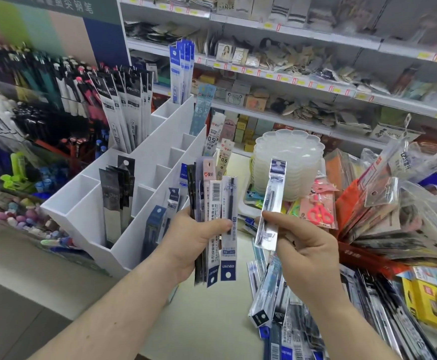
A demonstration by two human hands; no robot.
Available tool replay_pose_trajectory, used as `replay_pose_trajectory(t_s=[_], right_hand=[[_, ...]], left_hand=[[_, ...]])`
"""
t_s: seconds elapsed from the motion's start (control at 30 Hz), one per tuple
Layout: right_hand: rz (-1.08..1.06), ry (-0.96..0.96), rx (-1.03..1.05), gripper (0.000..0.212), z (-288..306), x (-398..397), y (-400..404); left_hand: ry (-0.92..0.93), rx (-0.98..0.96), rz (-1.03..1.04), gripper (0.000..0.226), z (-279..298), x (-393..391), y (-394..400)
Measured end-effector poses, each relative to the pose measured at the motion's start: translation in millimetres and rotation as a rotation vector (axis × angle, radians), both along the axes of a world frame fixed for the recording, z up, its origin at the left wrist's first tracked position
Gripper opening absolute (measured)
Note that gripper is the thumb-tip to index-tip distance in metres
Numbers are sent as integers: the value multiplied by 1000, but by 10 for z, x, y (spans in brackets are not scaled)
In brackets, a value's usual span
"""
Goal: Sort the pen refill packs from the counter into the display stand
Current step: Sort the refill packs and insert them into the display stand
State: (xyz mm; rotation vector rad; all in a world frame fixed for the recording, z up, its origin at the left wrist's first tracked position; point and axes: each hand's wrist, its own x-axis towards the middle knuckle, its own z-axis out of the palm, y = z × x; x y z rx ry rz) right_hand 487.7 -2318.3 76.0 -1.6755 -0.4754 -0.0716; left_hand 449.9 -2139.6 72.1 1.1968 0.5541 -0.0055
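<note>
My left hand (194, 240) grips a fanned bundle of pen refill packs (217, 203), thumb across the front pack. My right hand (300, 245) pinches a single clear refill pack (272, 201) with a dark blue header, held upright over the counter. The white display stand (144, 162) rises in steps at centre left; some of its compartments hold black, blue and grey packs. A loose pile of refill packs (290, 313) lies on the beige counter (207, 320) below my right hand.
Pens fill a rack (43, 81) to the left of the stand. A stack of clear plastic trays (287, 162) stands behind my hands. Bagged stationery and red scissors (319, 211) crowd the right. A yellow box (430, 302) sits at far right. Shelves line the back.
</note>
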Motion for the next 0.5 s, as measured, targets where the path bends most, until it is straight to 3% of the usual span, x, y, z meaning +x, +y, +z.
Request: replay_pose_trajectory(t_s=[0.23,0.33,0.4,0.5], right_hand=[[-78,-94,9,42,44,-17,-31],[-61,115,185,46,149,-30,19],[-79,253,271,35,217,7,90],[-103,469,240,41,230,128,211]], left_hand=[[-27,-2,-14,29,54,-49,-29],[-23,20,-40,26,77,-70,-44],[-24,65,-77,28,94,-79,-65],[-45,150,-143,28,129,-103,-110]])
